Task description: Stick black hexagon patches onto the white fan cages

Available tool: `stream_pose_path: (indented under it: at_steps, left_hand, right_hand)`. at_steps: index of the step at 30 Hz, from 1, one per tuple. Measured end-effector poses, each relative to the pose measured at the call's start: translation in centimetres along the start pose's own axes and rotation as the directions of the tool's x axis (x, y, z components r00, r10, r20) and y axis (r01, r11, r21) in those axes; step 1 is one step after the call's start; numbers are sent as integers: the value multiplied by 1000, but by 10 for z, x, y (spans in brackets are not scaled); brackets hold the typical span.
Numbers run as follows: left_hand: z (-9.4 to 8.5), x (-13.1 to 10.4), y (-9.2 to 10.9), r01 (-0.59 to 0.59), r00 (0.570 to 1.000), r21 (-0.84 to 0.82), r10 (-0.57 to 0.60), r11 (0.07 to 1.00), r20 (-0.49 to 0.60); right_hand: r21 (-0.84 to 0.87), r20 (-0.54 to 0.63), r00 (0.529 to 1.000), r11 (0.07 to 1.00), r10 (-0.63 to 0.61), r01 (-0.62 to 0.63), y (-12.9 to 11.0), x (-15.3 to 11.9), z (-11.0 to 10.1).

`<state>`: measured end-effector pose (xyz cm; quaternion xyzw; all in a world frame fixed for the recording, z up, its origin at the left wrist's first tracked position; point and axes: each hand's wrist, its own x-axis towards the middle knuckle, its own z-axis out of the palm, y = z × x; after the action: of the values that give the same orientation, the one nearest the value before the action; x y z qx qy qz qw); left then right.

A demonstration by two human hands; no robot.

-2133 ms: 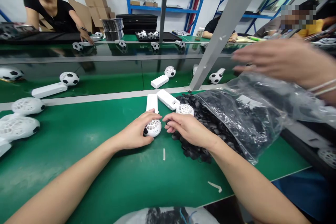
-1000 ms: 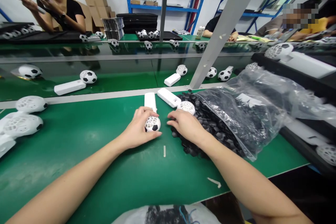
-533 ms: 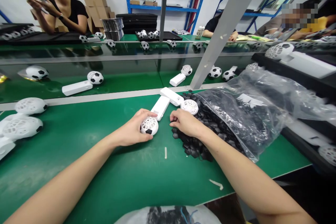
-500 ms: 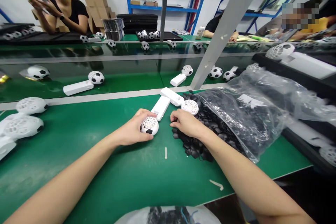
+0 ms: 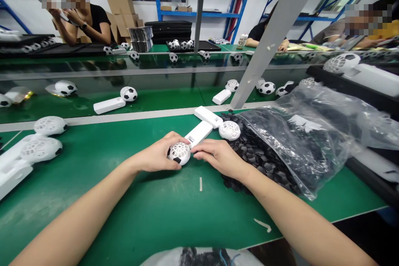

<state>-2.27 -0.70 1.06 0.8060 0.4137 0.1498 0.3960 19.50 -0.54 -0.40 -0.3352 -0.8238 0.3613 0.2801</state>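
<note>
The left hand [image 5: 157, 156] pinches the white ball [image 5: 181, 152] by its sides, a sensible hold, since it looks light and stiff; the right hand [image 5: 222, 158], just beside, maybe pinches something, I can't tell.

Free across the flat green bench [image 5: 140, 216] at lower centre. Cramped at centre between left hand [image 5: 157, 153] and right hand [image 5: 222, 156]. Blocked at far left by white latticed plastic pieces [image 5: 39, 149], at centre right by heaped flat black pieces [image 5: 264, 160] and a transparent plastic bag [image 5: 302, 145], at upper right by a slanting grey post [image 5: 271, 41].
</note>
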Motion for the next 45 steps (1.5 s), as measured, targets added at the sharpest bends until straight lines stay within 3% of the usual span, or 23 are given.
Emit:
stream_pose_path:
  at_steps: [2,4,8,14,19,26,32,38,42,45]
  left_hand:
    - [3,-1,3,19,1000,19,-18,1000,-17]
    - [6,-1,6,39,998,35,-37,999,-52]
    - [14,0,9,53,990,52,-46,997,-132]
    - [17,1,11,79,986,65,-69,995,-152]
    - [20,2,13,89,981,67,-75,994,-179]
    - [32,5,13,94,944,96,-58,991,-325]
    - [33,5,13,44,949,156,7,987,-316]
    - [34,6,13,74,941,150,-19,986,-338]
    - [33,6,13,63,939,117,-20,991,-343]
    - [35,8,12,51,940,123,-6,991,-340]
  right_hand:
    - [-136,-49,995,988,-83,76,0,0,-2]
    - [-160,-71,995,986,-67,55,0,0,-3]
    - [-100,-58,998,995,21,-27,-1,1,-3]
    - [22,-36,990,990,139,-138,0,2,0]
    - [78,-19,999,996,38,-37,2,5,5]
    - [231,-41,993,967,115,-103,12,14,13]
    - [238,64,988,960,139,-151,14,19,9]
    - [234,16,996,968,88,-89,11,15,11]
    - [294,-25,987,945,159,-145,9,14,12]
    - [331,22,978,921,208,-204,9,15,13]
